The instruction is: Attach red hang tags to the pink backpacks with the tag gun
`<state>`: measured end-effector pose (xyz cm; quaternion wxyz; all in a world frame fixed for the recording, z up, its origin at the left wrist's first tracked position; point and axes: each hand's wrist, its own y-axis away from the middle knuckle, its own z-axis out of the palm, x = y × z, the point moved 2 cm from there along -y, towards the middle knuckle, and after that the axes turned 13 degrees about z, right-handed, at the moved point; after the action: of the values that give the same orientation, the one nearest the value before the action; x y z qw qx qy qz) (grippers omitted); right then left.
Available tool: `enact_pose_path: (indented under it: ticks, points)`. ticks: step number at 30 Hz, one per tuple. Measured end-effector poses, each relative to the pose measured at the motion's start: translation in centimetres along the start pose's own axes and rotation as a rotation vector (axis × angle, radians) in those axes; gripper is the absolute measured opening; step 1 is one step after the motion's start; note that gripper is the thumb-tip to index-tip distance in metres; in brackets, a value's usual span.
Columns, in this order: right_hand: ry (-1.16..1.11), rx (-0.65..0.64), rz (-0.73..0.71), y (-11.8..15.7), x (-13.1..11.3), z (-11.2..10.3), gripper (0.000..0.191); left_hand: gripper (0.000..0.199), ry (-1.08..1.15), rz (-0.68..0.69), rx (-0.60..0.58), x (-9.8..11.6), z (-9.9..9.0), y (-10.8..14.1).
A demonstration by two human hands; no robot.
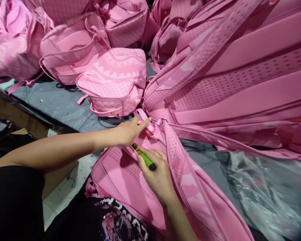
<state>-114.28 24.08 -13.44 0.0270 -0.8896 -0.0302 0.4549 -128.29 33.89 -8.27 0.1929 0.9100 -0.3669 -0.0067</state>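
A pink backpack (147, 187) lies in front of me with its padded back panel and shoulder straps up. My left hand (127, 132) is at its top end, beside the webbing loop and strap joints. The index finger stretches along the pink fabric, and the other fingers are partly hidden, bent against the bag. My right hand (157, 169) is closed around a green tool handle (146, 159) with a black end. The tool's front end points toward my left hand and is mostly hidden, so its kind cannot be made out.
Large pink backpacks (230, 77) are stacked at the right. A smaller pink backpack (115, 82) sits ahead, with several more behind it. Clear plastic bags (268, 194) lie at the right on the grey-covered table (55, 103). A cardboard box (17, 115) stands below the left edge.
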Motion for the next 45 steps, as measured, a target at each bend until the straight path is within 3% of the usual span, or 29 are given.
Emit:
enact_pose_path:
  ticks: [3,7,17,28,36,45]
  points:
    - [0.033,0.032,0.011,0.0,0.1,-0.3,0.024,0.099,0.004,0.003,-0.003,-0.1,0.1,0.0]
    - [0.004,-0.035,0.016,0.0,0.2,-0.2,0.025,0.099,0.004,0.022,0.029,-0.2,0.4,-0.2]
    - [0.035,0.035,0.026,0.0,0.3,0.0,0.024,0.098,-0.022,0.039,0.038,-0.3,0.5,-0.2]
    - [-0.016,-0.057,0.016,-0.3,0.6,0.0,0.023,0.094,-0.022,0.037,0.065,-0.3,0.6,-0.1]
    - [0.143,0.113,-0.005,0.2,-0.2,-0.1,0.023,0.097,-0.032,0.038,0.064,-0.2,0.7,-0.1]
    - [0.032,0.019,0.046,-0.2,-1.2,0.1,0.024,0.098,0.022,0.043,0.063,-0.6,0.5,-0.1]
